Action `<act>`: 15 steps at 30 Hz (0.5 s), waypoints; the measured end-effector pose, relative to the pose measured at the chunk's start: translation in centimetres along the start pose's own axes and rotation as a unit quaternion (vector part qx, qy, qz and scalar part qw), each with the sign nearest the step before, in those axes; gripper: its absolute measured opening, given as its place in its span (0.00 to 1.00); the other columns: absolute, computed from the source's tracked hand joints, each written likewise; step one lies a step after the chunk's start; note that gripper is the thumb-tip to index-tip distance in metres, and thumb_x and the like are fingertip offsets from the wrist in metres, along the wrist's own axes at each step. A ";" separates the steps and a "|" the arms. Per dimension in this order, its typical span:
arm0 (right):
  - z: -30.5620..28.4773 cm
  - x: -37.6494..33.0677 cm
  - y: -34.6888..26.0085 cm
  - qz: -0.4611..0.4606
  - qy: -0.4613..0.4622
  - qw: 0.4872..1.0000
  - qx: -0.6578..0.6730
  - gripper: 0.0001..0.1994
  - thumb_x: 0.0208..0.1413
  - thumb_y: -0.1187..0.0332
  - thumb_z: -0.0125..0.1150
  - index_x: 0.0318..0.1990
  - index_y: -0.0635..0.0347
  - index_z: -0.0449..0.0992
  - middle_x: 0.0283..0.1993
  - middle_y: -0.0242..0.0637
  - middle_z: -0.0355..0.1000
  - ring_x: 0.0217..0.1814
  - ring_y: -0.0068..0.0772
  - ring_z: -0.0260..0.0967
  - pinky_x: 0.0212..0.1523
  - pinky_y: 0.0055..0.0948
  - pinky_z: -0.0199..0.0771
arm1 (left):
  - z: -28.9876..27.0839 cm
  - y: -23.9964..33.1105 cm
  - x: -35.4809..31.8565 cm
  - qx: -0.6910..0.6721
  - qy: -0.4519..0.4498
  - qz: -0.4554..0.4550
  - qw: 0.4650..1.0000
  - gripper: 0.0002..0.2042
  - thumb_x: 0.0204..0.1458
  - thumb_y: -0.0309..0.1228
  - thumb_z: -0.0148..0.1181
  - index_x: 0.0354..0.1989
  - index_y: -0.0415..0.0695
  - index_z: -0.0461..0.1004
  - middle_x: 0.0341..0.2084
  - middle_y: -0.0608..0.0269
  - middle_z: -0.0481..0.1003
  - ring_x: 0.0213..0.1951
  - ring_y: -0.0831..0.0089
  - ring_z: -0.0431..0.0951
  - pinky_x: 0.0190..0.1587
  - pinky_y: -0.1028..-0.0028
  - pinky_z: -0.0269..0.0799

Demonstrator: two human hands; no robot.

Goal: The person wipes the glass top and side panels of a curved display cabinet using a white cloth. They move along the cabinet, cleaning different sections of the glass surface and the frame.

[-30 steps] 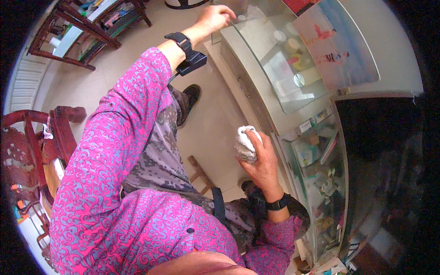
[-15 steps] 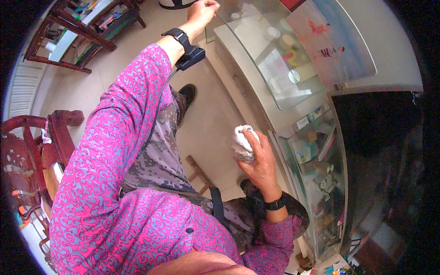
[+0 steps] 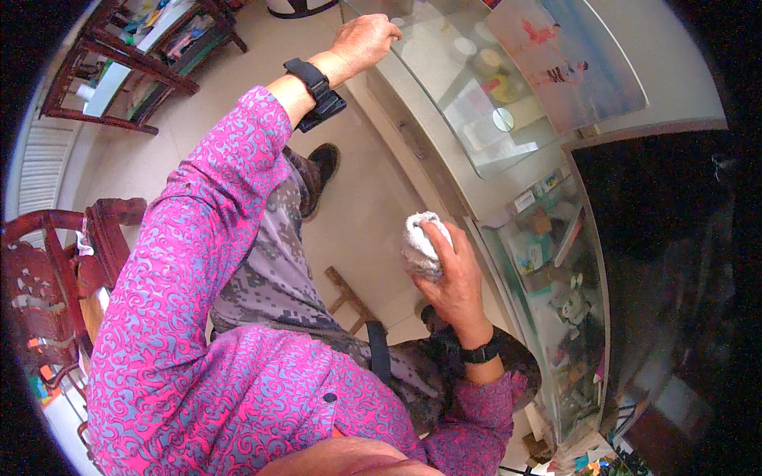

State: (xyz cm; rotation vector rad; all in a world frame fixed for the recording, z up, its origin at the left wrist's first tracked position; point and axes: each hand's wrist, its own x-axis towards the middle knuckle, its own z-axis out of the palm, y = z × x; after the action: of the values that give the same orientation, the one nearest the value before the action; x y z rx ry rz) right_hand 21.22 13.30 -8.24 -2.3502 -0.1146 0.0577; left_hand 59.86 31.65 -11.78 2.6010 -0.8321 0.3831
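Observation:
My right hand (image 3: 459, 282) is wrapped round a bunched white cloth (image 3: 425, 244) with greyish patches, held above the floor beside the low cabinet. My left hand (image 3: 363, 46) reaches far forward on a stretched arm, its fingers curled closed at the edge of a clear glass pane (image 3: 444, 87). Whether those fingertips grip the pane or hold something small cannot be made out. The pane lies over the pale cabinet (image 3: 413, 111); several small round and coloured things show through or on it.
A large dark screen (image 3: 651, 278) stands at the right, beside a glass-fronted shelf (image 3: 556, 317) of small items. A picture panel (image 3: 563, 67) leans behind the pane. Carved wooden chair (image 3: 48, 278) at left, dark wooden shelf table (image 3: 135, 71) far left, wooden stool leg (image 3: 349, 297) on the floor.
My left hand has moved right and nearer along the glass pane's edge. My right hand keeps its hold on the cloth, almost unmoved. The whole view has shifted slightly.

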 end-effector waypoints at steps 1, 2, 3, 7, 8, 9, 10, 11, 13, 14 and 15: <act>0.0 0.0 0.0 0.000 -0.001 1.000 0.000 0.41 0.40 0.75 0.75 0.67 0.48 0.68 0.65 0.49 0.65 0.64 0.58 0.66 0.62 0.45 0.71 | -0.2 0.1 0.0 -0.002 -0.008 0.006 1.000 0.14 0.59 0.31 0.51 0.42 0.54 0.86 0.42 0.61 0.81 0.48 0.55 0.80 0.52 0.56 0.76; 0.0 0.0 0.0 -0.001 0.000 1.000 0.002 0.41 0.40 0.75 0.75 0.67 0.48 0.68 0.65 0.49 0.65 0.64 0.58 0.66 0.62 0.45 0.71 | -0.4 0.2 0.0 -0.008 -0.013 0.010 1.000 0.14 0.59 0.31 0.51 0.42 0.53 0.86 0.42 0.61 0.81 0.49 0.55 0.80 0.52 0.56 0.76; 0.0 0.0 0.0 -0.002 0.000 1.000 -0.001 0.41 0.40 0.75 0.75 0.67 0.48 0.68 0.65 0.49 0.65 0.64 0.58 0.66 0.62 0.45 0.71 | -0.5 0.2 0.1 -0.013 -0.018 0.011 1.000 0.14 0.59 0.30 0.51 0.42 0.53 0.86 0.42 0.60 0.81 0.49 0.55 0.80 0.53 0.56 0.76; 0.0 0.0 0.1 -0.008 -0.003 1.000 -0.002 0.41 0.40 0.75 0.74 0.68 0.48 0.68 0.65 0.49 0.64 0.64 0.58 0.66 0.62 0.46 0.70 | -0.8 0.4 0.2 -0.011 0.008 -0.004 1.000 0.14 0.59 0.30 0.51 0.43 0.52 0.86 0.43 0.59 0.82 0.50 0.55 0.80 0.53 0.56 0.76; 0.1 0.0 0.2 -0.009 -0.004 1.000 -0.002 0.41 0.40 0.75 0.74 0.68 0.48 0.67 0.65 0.49 0.64 0.64 0.58 0.66 0.63 0.46 0.70 | -0.8 0.4 0.2 -0.027 -0.009 -0.005 1.000 0.14 0.59 0.30 0.52 0.43 0.52 0.86 0.43 0.59 0.82 0.50 0.55 0.80 0.53 0.56 0.76; 0.1 0.0 0.1 -0.004 -0.006 1.000 -0.005 0.41 0.40 0.75 0.75 0.67 0.48 0.68 0.65 0.49 0.64 0.64 0.58 0.66 0.63 0.46 0.70 | -0.9 0.4 0.2 -0.043 -0.025 -0.006 0.999 0.13 0.59 0.31 0.52 0.43 0.52 0.86 0.43 0.58 0.82 0.50 0.55 0.80 0.54 0.56 0.76; 0.1 0.1 0.1 0.000 -0.008 1.000 -0.009 0.41 0.40 0.75 0.75 0.67 0.48 0.68 0.65 0.49 0.64 0.64 0.58 0.66 0.63 0.46 0.70 | -0.9 0.3 0.2 -0.059 -0.043 -0.011 0.997 0.13 0.59 0.31 0.52 0.43 0.52 0.86 0.43 0.58 0.82 0.50 0.55 0.80 0.54 0.56 0.76; 0.1 0.1 0.1 0.006 -0.011 1.000 -0.011 0.41 0.40 0.75 0.75 0.67 0.49 0.68 0.65 0.49 0.64 0.64 0.58 0.66 0.63 0.46 0.70 | -0.9 0.3 0.2 -0.051 -0.038 0.003 0.998 0.13 0.59 0.31 0.53 0.43 0.52 0.86 0.43 0.58 0.82 0.50 0.55 0.80 0.54 0.56 0.76; 0.1 0.2 0.2 0.003 -0.009 1.000 -0.004 0.41 0.40 0.74 0.75 0.67 0.49 0.68 0.65 0.49 0.64 0.64 0.58 0.66 0.63 0.46 0.70 | -0.7 0.3 0.2 -0.036 -0.032 0.023 0.999 0.13 0.60 0.32 0.53 0.43 0.52 0.86 0.43 0.57 0.82 0.49 0.54 0.81 0.53 0.57 0.76; 0.1 0.2 0.1 0.005 -0.009 1.000 0.001 0.40 0.40 0.74 0.75 0.67 0.49 0.68 0.65 0.49 0.64 0.64 0.58 0.66 0.63 0.46 0.70 | -0.6 0.3 0.3 -0.032 -0.023 0.008 0.999 0.13 0.60 0.32 0.53 0.43 0.52 0.86 0.43 0.57 0.82 0.48 0.54 0.81 0.53 0.57 0.76; 0.1 0.2 0.1 0.002 -0.008 1.000 0.001 0.40 0.40 0.74 0.75 0.67 0.49 0.68 0.65 0.49 0.64 0.64 0.58 0.66 0.62 0.46 0.70 | -0.4 0.3 0.4 -0.029 -0.014 -0.006 0.999 0.13 0.60 0.32 0.53 0.43 0.51 0.86 0.43 0.57 0.82 0.48 0.54 0.81 0.53 0.57 0.77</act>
State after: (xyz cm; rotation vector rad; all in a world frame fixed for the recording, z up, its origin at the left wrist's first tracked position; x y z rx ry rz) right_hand 21.40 13.28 -8.38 -2.3492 -0.1187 0.0794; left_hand 59.95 31.36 -11.15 2.5625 -0.8234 0.3148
